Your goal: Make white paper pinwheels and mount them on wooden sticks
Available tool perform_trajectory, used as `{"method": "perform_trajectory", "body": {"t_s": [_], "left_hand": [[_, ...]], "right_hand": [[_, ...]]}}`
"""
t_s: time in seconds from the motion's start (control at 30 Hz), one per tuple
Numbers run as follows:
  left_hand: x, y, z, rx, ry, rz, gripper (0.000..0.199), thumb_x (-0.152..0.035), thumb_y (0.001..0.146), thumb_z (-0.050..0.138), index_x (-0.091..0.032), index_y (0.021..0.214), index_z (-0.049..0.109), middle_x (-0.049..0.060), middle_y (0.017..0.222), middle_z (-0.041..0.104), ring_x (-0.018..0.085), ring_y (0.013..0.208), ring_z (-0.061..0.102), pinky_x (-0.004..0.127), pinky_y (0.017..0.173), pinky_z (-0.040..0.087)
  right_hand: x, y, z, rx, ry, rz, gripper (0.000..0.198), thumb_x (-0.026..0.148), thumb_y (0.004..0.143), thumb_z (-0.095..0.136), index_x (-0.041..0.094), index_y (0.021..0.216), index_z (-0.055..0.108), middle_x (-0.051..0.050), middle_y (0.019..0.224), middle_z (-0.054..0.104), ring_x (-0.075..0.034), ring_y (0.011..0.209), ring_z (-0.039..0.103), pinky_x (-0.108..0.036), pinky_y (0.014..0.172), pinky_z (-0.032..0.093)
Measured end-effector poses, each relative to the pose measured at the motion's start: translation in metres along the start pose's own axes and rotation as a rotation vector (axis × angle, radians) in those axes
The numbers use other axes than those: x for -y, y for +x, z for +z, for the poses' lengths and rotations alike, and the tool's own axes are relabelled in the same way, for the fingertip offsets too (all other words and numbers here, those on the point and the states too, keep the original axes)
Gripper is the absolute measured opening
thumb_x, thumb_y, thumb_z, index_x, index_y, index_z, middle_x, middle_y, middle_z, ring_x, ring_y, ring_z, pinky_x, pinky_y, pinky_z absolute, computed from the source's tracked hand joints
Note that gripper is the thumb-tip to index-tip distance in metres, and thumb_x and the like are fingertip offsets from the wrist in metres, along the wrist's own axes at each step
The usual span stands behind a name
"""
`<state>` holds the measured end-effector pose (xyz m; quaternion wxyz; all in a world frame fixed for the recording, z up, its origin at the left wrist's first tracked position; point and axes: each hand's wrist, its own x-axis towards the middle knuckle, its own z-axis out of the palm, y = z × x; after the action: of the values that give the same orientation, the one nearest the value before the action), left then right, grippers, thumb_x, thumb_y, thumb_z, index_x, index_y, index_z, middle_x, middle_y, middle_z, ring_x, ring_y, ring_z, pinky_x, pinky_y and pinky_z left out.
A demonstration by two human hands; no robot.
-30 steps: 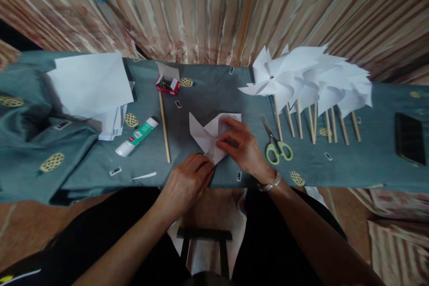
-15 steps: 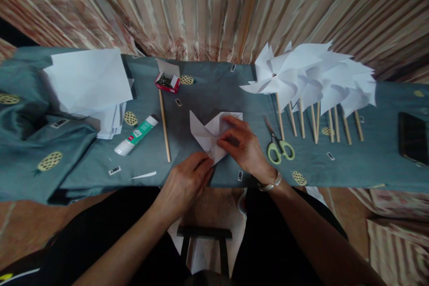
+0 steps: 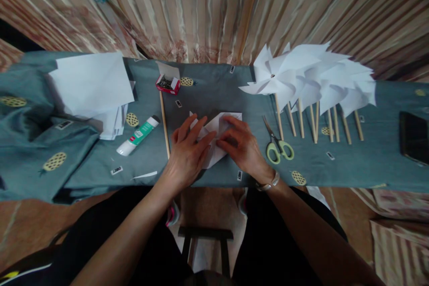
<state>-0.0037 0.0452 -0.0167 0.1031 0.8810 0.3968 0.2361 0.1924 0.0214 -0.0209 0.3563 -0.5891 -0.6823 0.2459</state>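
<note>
A folded white paper pinwheel (image 3: 214, 157), without a stick, lies on the cloth in front of me, partly covered by both hands. My right hand (image 3: 239, 145) pinches it near the middle, thumb and fingertips pressed on the paper. My left hand (image 3: 187, 152) reaches over its left side with fingers apart, the thumb side close to the centre; the paper under it is hidden. Left of the hands lies a wooden stick (image 3: 164, 120), its lower end by my left wrist. Scissors (image 3: 276, 146) with green handles rest right of my right hand.
Finished pinwheels (image 3: 311, 73) on sticks overlap at the back right. A small red box (image 3: 167, 84) of metal pins stands open at the back. A glue stick (image 3: 139, 136), a paper stack (image 3: 94, 80) and a paper sliver (image 3: 145, 175) lie left. A phone (image 3: 414, 136) is far right.
My left hand has let go of the pinwheel's lower edge and moved up over its left side, fingers spreading. My right hand keeps its pinch in the same spot.
</note>
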Motion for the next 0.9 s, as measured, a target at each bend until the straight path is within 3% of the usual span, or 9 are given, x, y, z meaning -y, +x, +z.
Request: {"method": "perform_trajectory", "body": {"t_s": [0.17, 0.47, 0.9], "left_hand": [[0.0019, -0.0013, 0.0097, 0.026, 0.001, -0.029, 0.036, -0.018, 0.095, 0.047, -0.024, 0.127, 0.063, 0.014, 0.148, 0.051, 0.036, 0.144, 0.034, 0.058, 0.104, 0.038], [0.0012, 0.0006, 0.0090, 0.037, -0.016, -0.035, 0.034, -0.019, 0.096, 0.046, -0.020, 0.124, 0.065, 0.015, 0.142, 0.056, 0.036, 0.142, 0.037, 0.057, 0.104, 0.038], [0.0016, 0.0009, 0.0106, 0.042, 0.008, -0.013, 0.033, -0.022, 0.096, 0.045, -0.019, 0.122, 0.066, 0.016, 0.142, 0.056, 0.036, 0.142, 0.037, 0.057, 0.105, 0.036]], "right_hand": [[-0.0008, -0.0004, 0.0010, -0.013, 0.007, -0.013, 0.007, 0.018, 0.084, 0.070, 0.023, 0.080, 0.068, -0.006, 0.140, 0.057, -0.028, 0.133, 0.049, -0.053, 0.113, 0.041], [0.0006, -0.0005, -0.0001, -0.004, -0.026, -0.010, 0.006, 0.017, 0.084, 0.070, 0.021, 0.082, 0.067, -0.010, 0.141, 0.056, -0.030, 0.131, 0.051, -0.055, 0.111, 0.042], [0.0024, -0.0003, -0.0006, -0.020, -0.034, -0.006, 0.007, 0.019, 0.086, 0.066, 0.023, 0.081, 0.066, -0.009, 0.140, 0.056, -0.029, 0.131, 0.052, -0.054, 0.111, 0.042]]}}
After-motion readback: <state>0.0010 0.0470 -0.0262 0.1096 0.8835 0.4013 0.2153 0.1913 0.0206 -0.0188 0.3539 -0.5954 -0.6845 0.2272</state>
